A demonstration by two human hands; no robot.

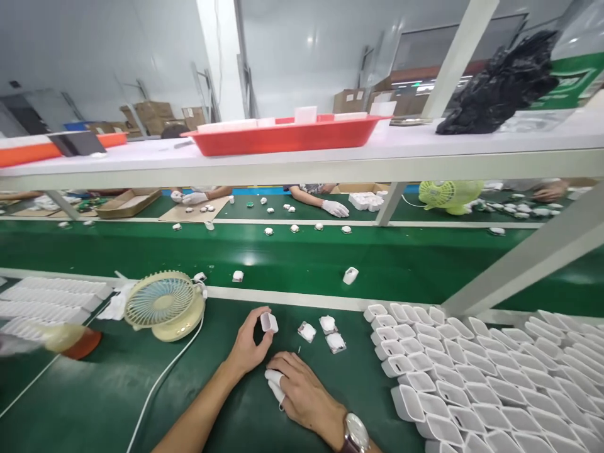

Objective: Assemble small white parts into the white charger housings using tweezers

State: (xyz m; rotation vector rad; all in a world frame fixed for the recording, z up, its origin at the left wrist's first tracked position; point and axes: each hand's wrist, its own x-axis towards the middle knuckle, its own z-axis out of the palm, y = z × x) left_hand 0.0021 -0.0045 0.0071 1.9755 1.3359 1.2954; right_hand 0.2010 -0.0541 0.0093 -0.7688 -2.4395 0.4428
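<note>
My left hand (251, 343) grips a small white plastic housing (269, 323) between thumb and fingers, its open end facing up toward me. Close beside it, low over the green work surface, is my right hand (304, 391), fingers bent and drawn together; what they hold, if anything, is hidden. White covering (275, 385) shows at the thumb side of that hand, and a watch (357, 431) sits on the wrist. Just beyond lie three small parts with white tops: one part (307, 331) on the left, another (328, 324) and a third (336, 342) to the right.
Rows of white housings (453, 365) fill the right side. A yellow fan (165, 305) with a white cable stands left. Past the ledge runs a green belt (283, 258) carrying a white housing (350, 275). Co-workers' gloved hands (335, 208) work opposite. Overhead, a shelf holds a red tray (287, 138).
</note>
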